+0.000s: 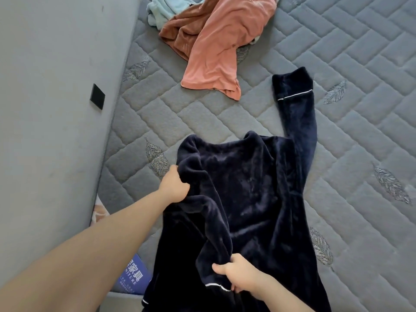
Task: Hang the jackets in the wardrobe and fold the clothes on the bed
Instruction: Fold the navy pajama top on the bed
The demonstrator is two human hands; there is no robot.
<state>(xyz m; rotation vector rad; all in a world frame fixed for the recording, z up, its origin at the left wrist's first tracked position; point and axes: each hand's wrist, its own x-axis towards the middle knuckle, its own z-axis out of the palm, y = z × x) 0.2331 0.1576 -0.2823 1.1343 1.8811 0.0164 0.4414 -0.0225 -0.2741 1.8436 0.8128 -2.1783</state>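
A dark navy fleece top [245, 194] with white piping lies back-up on the grey quilted mattress [351, 136], its right sleeve stretched out toward the far side. My left hand [174, 184] grips the fabric at the left shoulder. My right hand [238, 274] holds the cuff end of the left sleeve, which is drawn across the lower body of the top. Farther up the bed lie a salmon-orange garment [216, 55], a brown one [180, 34] under it and a pale blue one [162, 7], all crumpled.
A grey padded headboard or wall panel [51, 131] with a black square plate [97, 96] runs along the left edge of the mattress. A blue label [132, 278] sits at the mattress's near left corner.
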